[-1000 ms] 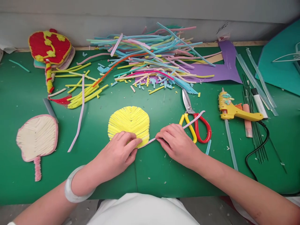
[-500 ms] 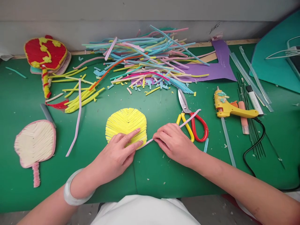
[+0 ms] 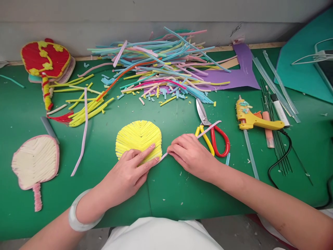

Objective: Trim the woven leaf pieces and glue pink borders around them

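Cream with a pink rim, a handled fan [image 3: 36, 160] is laid on the green desk [image 3: 169, 187], well to the left of the yellow panel [image 3: 139, 137]. Farther back on that side of the panel, a red fan [image 3: 53, 59] is seen, trimmed in yellow. Nearer the panel, also on its left, a bent lilac stem [image 3: 84, 132] is laid. The panel is set flat, and its lower right part is pressed by the left hand [image 3: 127, 173], whose fingers are extended and parted. Behind the panel, coloured strips [image 3: 158, 57] are heaped. Just right of the panel, a pale lilac strip [image 3: 163, 156], run up to its lower right edge, is pinched between the fingers of the right hand [image 3: 194, 156]. Farther right of the panel, scissors [image 3: 205, 121] are crossed by the strip's free end; well beyond, a yellow glue gun [image 3: 248, 119] is laid.
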`<state>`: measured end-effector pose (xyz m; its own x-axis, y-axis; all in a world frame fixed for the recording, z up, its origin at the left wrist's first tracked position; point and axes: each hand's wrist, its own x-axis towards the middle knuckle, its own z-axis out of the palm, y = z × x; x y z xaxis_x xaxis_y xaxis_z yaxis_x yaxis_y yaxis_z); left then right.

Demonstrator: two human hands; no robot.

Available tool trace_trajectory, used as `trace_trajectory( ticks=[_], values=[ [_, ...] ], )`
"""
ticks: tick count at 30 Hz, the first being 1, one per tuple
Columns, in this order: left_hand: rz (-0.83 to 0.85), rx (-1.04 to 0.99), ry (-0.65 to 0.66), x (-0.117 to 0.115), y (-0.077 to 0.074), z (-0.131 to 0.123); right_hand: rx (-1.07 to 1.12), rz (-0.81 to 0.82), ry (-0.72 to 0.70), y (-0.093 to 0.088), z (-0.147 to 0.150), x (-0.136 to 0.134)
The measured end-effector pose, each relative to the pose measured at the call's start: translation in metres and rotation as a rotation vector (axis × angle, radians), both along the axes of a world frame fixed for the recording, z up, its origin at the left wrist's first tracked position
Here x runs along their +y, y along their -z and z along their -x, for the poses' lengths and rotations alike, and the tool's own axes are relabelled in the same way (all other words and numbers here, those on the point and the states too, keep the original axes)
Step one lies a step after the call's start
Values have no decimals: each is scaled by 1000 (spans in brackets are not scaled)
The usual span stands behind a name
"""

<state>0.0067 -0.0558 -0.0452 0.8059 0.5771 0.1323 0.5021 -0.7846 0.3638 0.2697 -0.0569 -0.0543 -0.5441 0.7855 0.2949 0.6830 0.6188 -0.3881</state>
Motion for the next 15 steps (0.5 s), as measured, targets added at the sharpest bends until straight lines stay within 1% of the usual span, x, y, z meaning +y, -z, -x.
trace_trajectory(
  ticks=[8,15],
  values=[
    [24,-9,-11,0,2,0,-19,-2,-22,2,0,6],
    [68,-9,-33,0,0,-2,-33,9,-57,2,-2,8]
  ],
)
